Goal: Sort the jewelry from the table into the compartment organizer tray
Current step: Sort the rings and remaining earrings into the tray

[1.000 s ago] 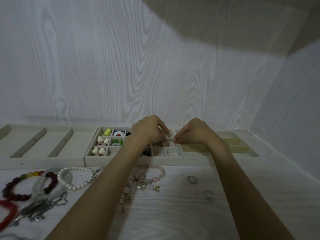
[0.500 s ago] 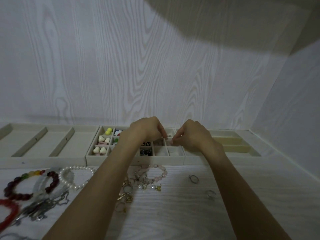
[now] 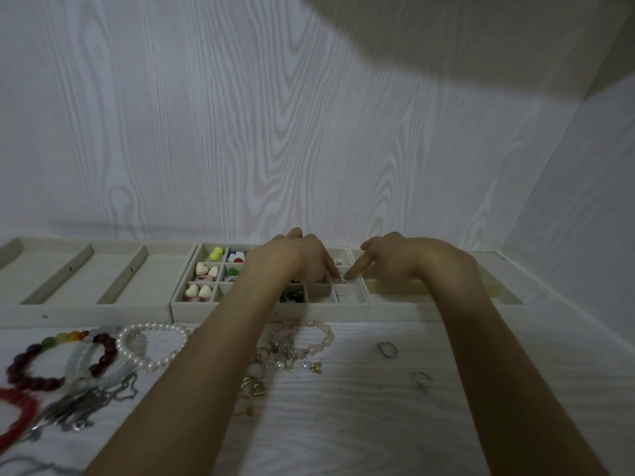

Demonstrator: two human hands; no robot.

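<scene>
The middle compartment tray point(image 3: 268, 312) stands at the back of the table, with heart, flower and dark pieces in its left cells. Both hands reach over its right cells. My left hand point(image 3: 295, 259) points its fingers down and pinches a tiny silver piece point(image 3: 340, 279) at a cell divider. My right hand point(image 3: 395, 259) has its index finger straight, the tip touching the same piece. On the table in front lie a pearl bracelet point(image 3: 151, 345), a pink bead bracelet point(image 3: 319, 334), gold charms point(image 3: 256, 383) and two silver rings point(image 3: 386, 348) point(image 3: 422, 379).
A long-slot tray point(image 3: 86, 309) sits left of the middle tray and another tray point(image 3: 429, 310) sits right of it. Dark red beads point(image 3: 34, 369), silver chains point(image 3: 86, 400) and a red bracelet point(image 3: 17, 413) crowd the near left. Walls close in behind and on the right.
Both hands dropped lower into the tray's right cells with the small silver piece. My right hand went from a pinch to a straight index finger.
</scene>
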